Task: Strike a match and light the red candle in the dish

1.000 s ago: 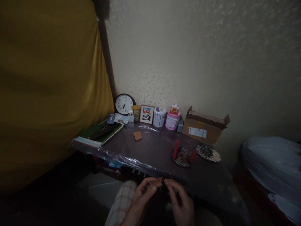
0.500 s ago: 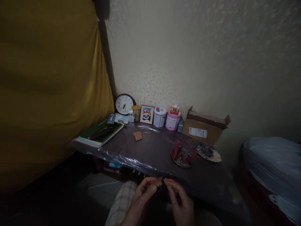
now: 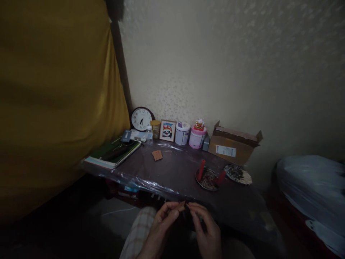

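Observation:
My left hand (image 3: 163,226) pinches a small brown piece (image 3: 182,206), card-like, between thumb and fingertips, just off the table's near edge. Close beside it, the fingertips of my right hand (image 3: 206,227) are pressed together at the piece's right end. Whatever they hold there is too small and dark to make out. Two similar flat orange-brown pieces (image 3: 157,155) lie overlapping on the table. A round metal dish (image 3: 208,188) holds two red candles (image 3: 201,170), one upright and one leaning, among dark bits. Next to it, a second dish (image 3: 226,174) carries many thin sticks (image 3: 244,178) with blackened ends.
Dark plastic film covers the table (image 3: 175,167). Along the wall stand a clock (image 3: 142,119), a panda picture frame (image 3: 167,131), a white tin (image 3: 182,134), a pink tin (image 3: 197,139) and a cardboard box (image 3: 234,144). Books (image 3: 113,156) lie left, beside a yellow curtain (image 3: 61,108).
Both hands keep nearly the same pose at the small brown piece. The whole view has shifted slightly; nothing on the table has moved.

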Demonstrator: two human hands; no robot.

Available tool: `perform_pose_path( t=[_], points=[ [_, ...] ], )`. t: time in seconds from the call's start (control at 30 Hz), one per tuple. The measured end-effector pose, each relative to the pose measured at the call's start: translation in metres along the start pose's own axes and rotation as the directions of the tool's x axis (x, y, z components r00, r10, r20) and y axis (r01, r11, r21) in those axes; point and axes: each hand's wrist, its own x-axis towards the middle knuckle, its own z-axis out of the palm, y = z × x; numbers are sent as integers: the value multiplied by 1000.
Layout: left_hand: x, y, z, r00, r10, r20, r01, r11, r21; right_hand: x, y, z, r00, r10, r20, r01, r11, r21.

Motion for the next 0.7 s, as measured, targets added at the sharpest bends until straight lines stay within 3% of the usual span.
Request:
perform_pose_path(
  t=[0.2, 0.33, 0.53, 0.63, 0.7],
  points=[
    [8, -5, 1, 1000, 17, 26, -13, 989, -146, 3, -1, 1, 998, -35, -60, 34, 999, -23],
    [10, -5, 1, 999, 32, -1, -32, 990, -138, 7, 8, 4, 993, -109, -41, 108, 994, -33],
    [10, -6, 1, 1000, 19, -9, -20, 989, -146, 11, -8, -12, 994, -52, -94, 46, 997, -68],
    [12, -4, 3, 999, 36, -12, -38, 988, -148, 8, 1, -9, 988, -149, -26, 147, 988, -53],
    [11, -2, 5, 998, 57, -2, -57, 989, -137, 9, 20, -1, 972, -217, 88, 225, 970, -94]
  ],
)
